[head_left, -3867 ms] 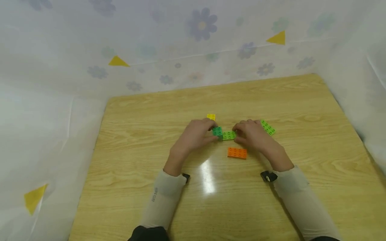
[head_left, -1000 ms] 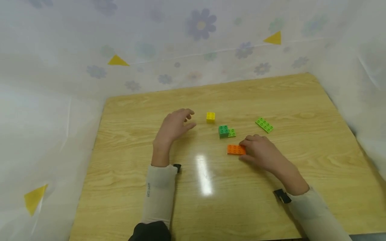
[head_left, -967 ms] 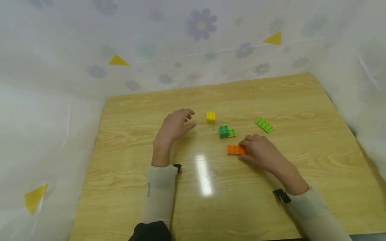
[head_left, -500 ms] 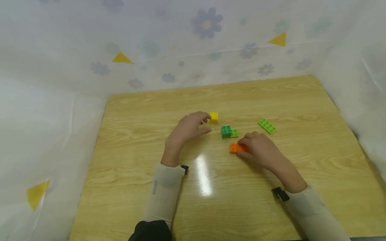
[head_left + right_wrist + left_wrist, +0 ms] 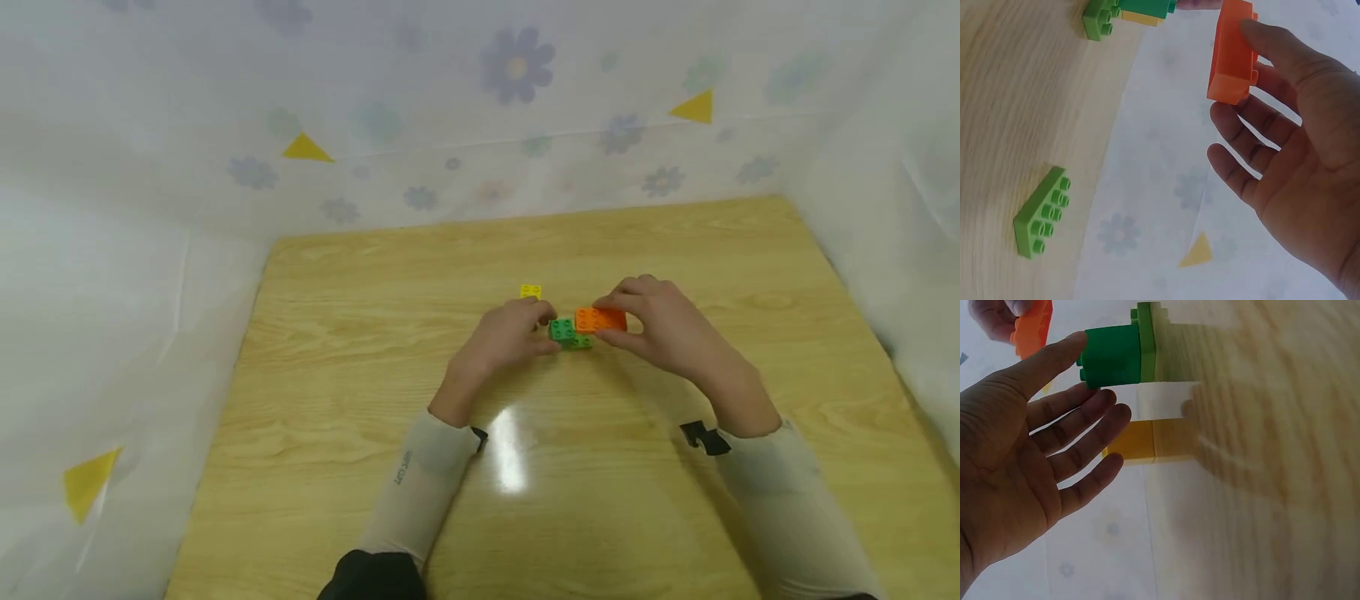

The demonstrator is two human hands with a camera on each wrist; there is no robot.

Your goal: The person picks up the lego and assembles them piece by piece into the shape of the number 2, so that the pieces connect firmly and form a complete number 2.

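My right hand (image 5: pixel 611 320) pinches an orange brick (image 5: pixel 594 318) between thumb and fingers and holds it lifted, just right of a dark green brick (image 5: pixel 560 328). That brick sits on one end of a light green plate (image 5: pixel 581 342) lying on the wooden table (image 5: pixel 375 350). My left hand (image 5: pixel 538 327) is open, its straight fingers (image 5: pixel 1079 419) spread and the thumb tip against the dark green brick (image 5: pixel 1113 356). In the right wrist view the orange brick (image 5: pixel 1232 53) stands on edge in my grip.
A small yellow brick (image 5: pixel 530 291) lies just behind my left fingertips. A second light green plate (image 5: pixel 1041 212) lies on the table to the right, hidden behind my right hand in the head view. White flowered sheets wall in the table.
My right hand picked the orange brick up off the table and carried it up beside the green bricks. My left hand moved right from near the yellow brick to the dark green brick.
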